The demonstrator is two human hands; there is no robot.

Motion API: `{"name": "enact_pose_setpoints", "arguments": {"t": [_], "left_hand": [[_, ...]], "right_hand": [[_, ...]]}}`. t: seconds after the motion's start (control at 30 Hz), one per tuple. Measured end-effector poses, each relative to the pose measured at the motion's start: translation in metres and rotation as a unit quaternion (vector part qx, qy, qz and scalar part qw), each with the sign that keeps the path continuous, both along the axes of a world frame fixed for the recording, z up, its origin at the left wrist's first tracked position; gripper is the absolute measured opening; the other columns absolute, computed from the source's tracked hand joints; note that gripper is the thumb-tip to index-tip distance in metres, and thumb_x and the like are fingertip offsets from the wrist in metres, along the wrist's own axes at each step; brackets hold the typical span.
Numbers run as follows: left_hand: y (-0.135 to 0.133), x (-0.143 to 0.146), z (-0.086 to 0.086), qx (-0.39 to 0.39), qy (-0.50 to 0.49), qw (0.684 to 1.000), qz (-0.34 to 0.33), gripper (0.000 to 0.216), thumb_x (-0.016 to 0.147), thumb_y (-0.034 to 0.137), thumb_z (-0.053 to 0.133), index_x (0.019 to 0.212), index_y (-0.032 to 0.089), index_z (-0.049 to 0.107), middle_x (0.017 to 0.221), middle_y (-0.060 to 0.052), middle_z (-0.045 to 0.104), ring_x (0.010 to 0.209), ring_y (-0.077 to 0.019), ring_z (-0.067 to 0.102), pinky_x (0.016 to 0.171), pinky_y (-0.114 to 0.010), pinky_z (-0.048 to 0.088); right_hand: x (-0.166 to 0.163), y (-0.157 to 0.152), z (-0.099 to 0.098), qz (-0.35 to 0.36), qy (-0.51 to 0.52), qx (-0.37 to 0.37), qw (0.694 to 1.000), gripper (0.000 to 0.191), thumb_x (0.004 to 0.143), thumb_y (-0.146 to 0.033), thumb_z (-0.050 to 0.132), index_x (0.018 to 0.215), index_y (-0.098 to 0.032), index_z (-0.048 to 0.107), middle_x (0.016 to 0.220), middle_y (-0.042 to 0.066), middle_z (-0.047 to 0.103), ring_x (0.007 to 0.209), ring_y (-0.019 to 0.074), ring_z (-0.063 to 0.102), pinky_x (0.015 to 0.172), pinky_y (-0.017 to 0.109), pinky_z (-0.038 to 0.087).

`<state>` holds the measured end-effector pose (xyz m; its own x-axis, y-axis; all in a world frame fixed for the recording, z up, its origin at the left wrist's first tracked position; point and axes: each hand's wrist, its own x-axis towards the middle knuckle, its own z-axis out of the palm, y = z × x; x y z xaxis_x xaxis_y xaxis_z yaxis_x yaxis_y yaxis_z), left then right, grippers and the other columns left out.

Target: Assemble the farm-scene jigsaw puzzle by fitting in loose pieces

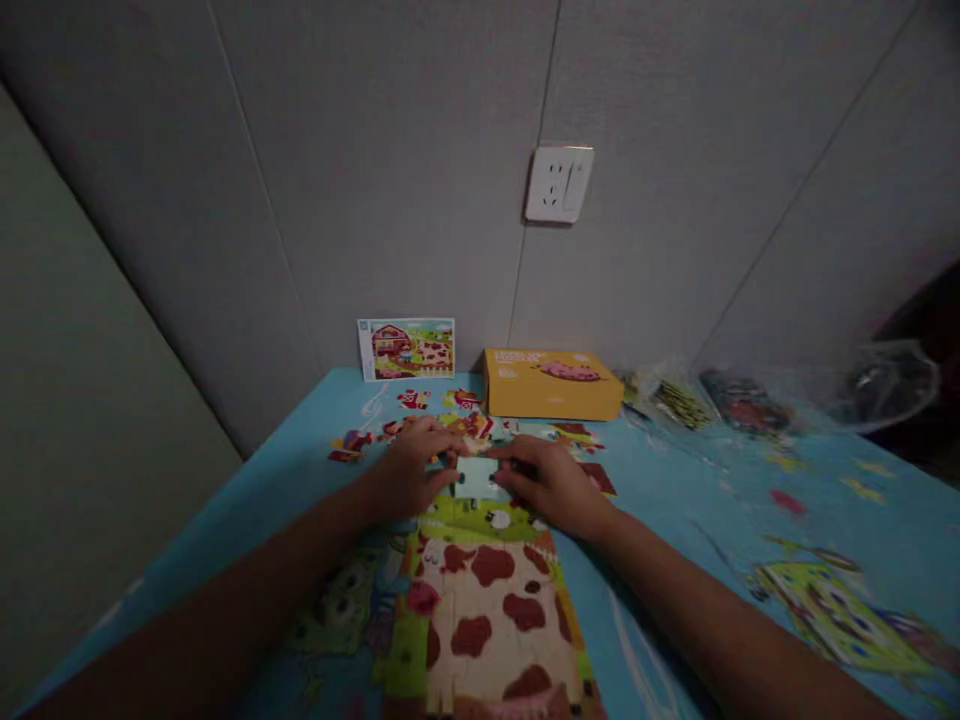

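A pale blue jigsaw piece [476, 480] lies at the top edge of a partly joined cow puzzle [495, 620]. My left hand [414, 468] pinches the left side of this piece with thumb and fingers. From the other side my right hand [553, 482] grips its right edge, thumb and forefinger bent round it. The joined part shows a white cow with brown patches and a sheep on green grass. Beyond my hands lie several loose puzzle pieces [576, 436], some partly hidden behind my fingers.
A small picture card [412, 348] of the farm scene leans against the wall. An orange box [553, 385] stands to its right. Clear plastic bags [679, 402] with more pieces lie at the right. The table wears a blue cartoon-print cover [697, 520]; a wall socket [559, 185] is above.
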<state>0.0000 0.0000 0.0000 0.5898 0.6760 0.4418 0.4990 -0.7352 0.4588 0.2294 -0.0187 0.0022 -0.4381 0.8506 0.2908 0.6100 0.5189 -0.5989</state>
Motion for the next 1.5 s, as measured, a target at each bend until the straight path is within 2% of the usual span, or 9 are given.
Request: {"name": "enact_pose_setpoints", "arguments": {"t": [0.23, 0.83, 1.27, 1.5], "left_hand": [[0.0008, 0.0000, 0.0011, 0.006, 0.001, 1.000, -0.009, 0.019, 0.077, 0.013, 0.059, 0.095, 0.017, 0.062, 0.081, -0.002, 0.062, 0.092, -0.0199, 0.051, 0.082, -0.034, 0.039], [0.0023, -0.0015, -0.0001, 0.009, 0.049, 0.999, -0.017, 0.017, 0.074, 0.017, 0.064, 0.091, 0.017, 0.063, 0.094, -0.005, 0.065, 0.096, -0.0226, 0.048, 0.089, -0.040, 0.037], [0.0018, -0.0012, -0.0005, 0.023, 0.061, 0.998, -0.025, 0.016, 0.076, 0.019, 0.060, 0.090, 0.019, 0.066, 0.096, -0.005, 0.064, 0.097, -0.0224, 0.048, 0.090, -0.041, 0.034], [0.0013, -0.0002, 0.0004, 0.027, 0.059, 0.997, -0.030, 0.011, 0.076, 0.016, 0.058, 0.083, 0.018, 0.067, 0.093, -0.006, 0.065, 0.094, -0.0212, 0.049, 0.089, -0.041, 0.036]], "right_hand": [[0.0010, -0.0002, -0.0027, -0.003, 0.014, 0.004, 1.000, 0.022, 0.081, -0.018, 0.063, 0.102, -0.015, 0.068, 0.089, 0.005, 0.065, 0.081, 0.0162, 0.058, 0.075, 0.027, 0.043], [0.0011, -0.0008, -0.0031, 0.010, -0.008, 0.007, 1.000, 0.013, 0.080, -0.020, 0.065, 0.092, -0.018, 0.070, 0.081, 0.003, 0.061, 0.077, 0.0153, 0.056, 0.071, 0.026, 0.041], [0.0021, -0.0022, -0.0020, 0.014, -0.039, 0.015, 0.999, 0.016, 0.083, -0.020, 0.060, 0.094, -0.019, 0.072, 0.083, 0.005, 0.058, 0.078, 0.0159, 0.055, 0.071, 0.027, 0.042], [0.0018, -0.0004, -0.0047, 0.010, -0.038, 0.021, 0.999, 0.017, 0.082, -0.019, 0.059, 0.093, -0.019, 0.073, 0.083, 0.005, 0.058, 0.077, 0.0155, 0.056, 0.071, 0.028, 0.043]]}}
